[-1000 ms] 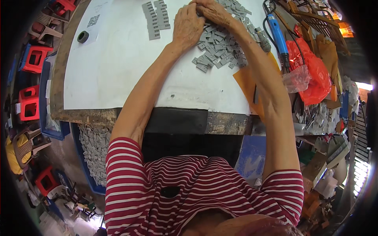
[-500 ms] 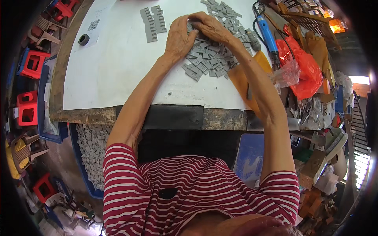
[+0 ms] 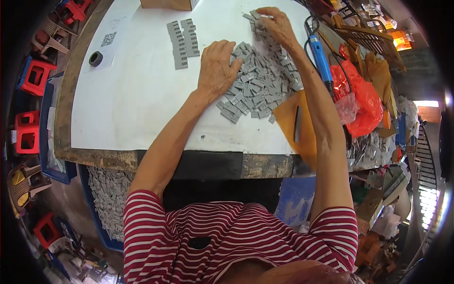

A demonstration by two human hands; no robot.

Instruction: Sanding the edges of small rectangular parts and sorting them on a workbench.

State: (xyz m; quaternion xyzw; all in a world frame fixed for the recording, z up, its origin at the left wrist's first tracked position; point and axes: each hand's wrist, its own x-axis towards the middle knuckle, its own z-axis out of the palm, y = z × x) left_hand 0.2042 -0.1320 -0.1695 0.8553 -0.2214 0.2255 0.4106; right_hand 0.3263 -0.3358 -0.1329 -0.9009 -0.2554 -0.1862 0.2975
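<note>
A heap of small flat grey plastic pieces (image 3: 255, 80) spreads over the white-covered table (image 3: 142, 113). At the heap's left edge lies my left hand (image 3: 218, 70), palm down, fingers stretched out and thumb apart, holding nothing that I can see. My right hand (image 3: 279, 29) reaches to the far end of the heap, bent over the pieces there with its fingers apart. Nothing shows in its grasp. Left of my left hand, two side-by-side strips of similar grey pieces (image 3: 178, 46) are laid out in neat rows.
A cardboard box (image 3: 168, 4) sits at the far edge. On the left are a black ring (image 3: 95, 58) and a printed sheet (image 3: 108, 41). To the right lie a blue corded electric screwdriver (image 3: 321, 59), a red plastic bag (image 3: 366, 92) and an orange-brown sheet (image 3: 286, 116) under my forearm.
My hands were together over the heap; now my right hand has moved off to its far right end. My left hand stays at the left edge. The view has tilted, bringing the box in.
</note>
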